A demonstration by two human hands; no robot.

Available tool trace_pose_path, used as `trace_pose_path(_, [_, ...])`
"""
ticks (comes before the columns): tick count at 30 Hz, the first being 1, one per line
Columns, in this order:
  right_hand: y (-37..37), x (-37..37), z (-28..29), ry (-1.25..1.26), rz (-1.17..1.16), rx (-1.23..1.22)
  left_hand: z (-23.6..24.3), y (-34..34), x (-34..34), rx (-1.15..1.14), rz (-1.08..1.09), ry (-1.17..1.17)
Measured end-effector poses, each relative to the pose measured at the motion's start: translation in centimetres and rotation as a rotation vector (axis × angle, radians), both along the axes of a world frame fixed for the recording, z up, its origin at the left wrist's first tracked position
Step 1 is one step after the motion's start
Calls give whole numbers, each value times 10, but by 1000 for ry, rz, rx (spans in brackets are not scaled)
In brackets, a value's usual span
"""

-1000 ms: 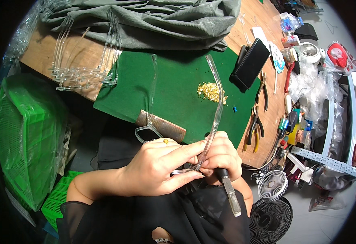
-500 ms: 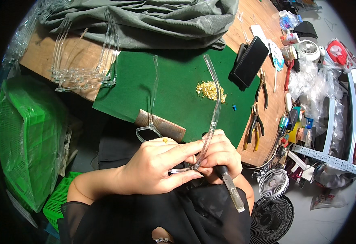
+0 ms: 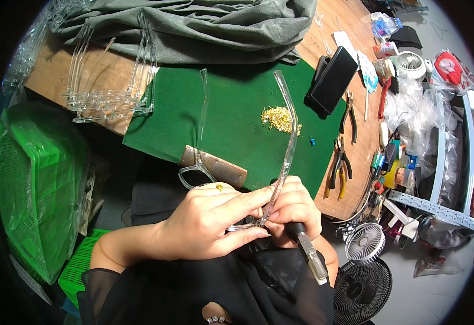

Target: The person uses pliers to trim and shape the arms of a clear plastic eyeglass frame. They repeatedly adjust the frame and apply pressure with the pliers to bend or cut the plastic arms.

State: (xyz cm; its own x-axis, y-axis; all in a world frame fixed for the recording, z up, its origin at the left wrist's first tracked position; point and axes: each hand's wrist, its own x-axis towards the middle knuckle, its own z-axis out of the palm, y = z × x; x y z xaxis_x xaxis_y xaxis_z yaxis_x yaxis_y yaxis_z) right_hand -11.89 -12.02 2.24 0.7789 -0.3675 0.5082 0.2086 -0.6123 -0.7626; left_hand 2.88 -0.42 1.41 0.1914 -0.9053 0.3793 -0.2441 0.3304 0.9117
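Observation:
My left hand (image 3: pixel 210 219) is closed on a clear eyeglass frame (image 3: pixel 239 226), pinching it near the hinge corner. One clear temple arm (image 3: pixel 284 157) rises from that corner across the green mat. The other temple arm (image 3: pixel 202 119) stands up farther left, beside a lens rim (image 3: pixel 194 177) beyond my left hand. My right hand (image 3: pixel 295 208) is closed too, its fingertips at the same hinge corner. It also grips what look like black-handled pliers (image 3: pixel 314 258), their metal head pointing down and right. My fingers hide the hinge itself.
On the green mat (image 3: pixel 164 116) lie a heap of small gold-coloured parts (image 3: pixel 279 119), a brown textured block (image 3: pixel 220 167) and a black phone (image 3: pixel 331 81). Pliers (image 3: pixel 338 168) lie at right. Several clear frames (image 3: pixel 109 105) stand at left, near a green crate (image 3: pixel 42 179).
The eyeglass frame has tilted slightly, its far temple arm shifting a little left. Both hands keep their grip, and the pliers' head has moved slightly.

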Motion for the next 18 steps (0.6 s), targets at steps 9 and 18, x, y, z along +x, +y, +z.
trace_pose_path(9, [3,1,2,-22,-10,-61,-3,2,0,4,-16,55])
trace_pose_path(18, [1,3,2,-17,48,57,0,4,1,21,-9,77])
